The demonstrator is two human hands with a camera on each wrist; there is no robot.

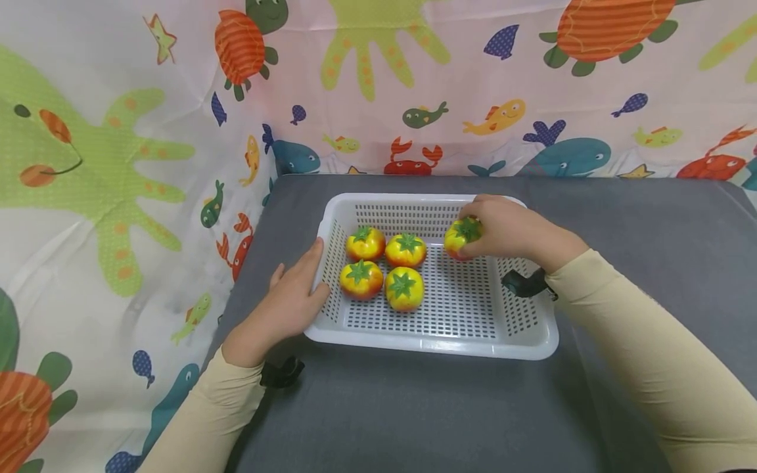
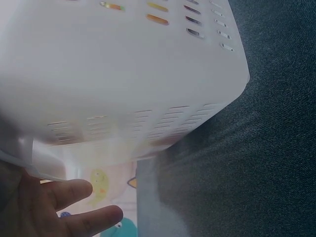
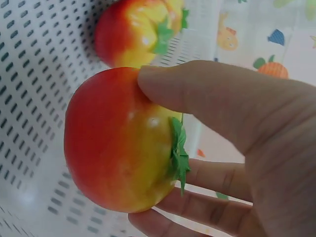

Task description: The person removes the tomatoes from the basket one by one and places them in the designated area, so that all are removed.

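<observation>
A white perforated plastic basket stands on the grey table. My right hand grips a red-and-yellow tomato with a green star-shaped leaf top, over the basket's right half. In the right wrist view the thumb presses one side of this tomato and fingers curl round the other. Several similar tomatoes, such as the front one, sit in the basket's left half. My left hand rests against the basket's left rim, fingers fairly straight. The left wrist view shows the basket's outer wall beside those fingers.
A dark grey cloth covers the table around the basket. Behind and to the left hangs a curtain printed with sea animals. Black straps with small devices sit at both wrists.
</observation>
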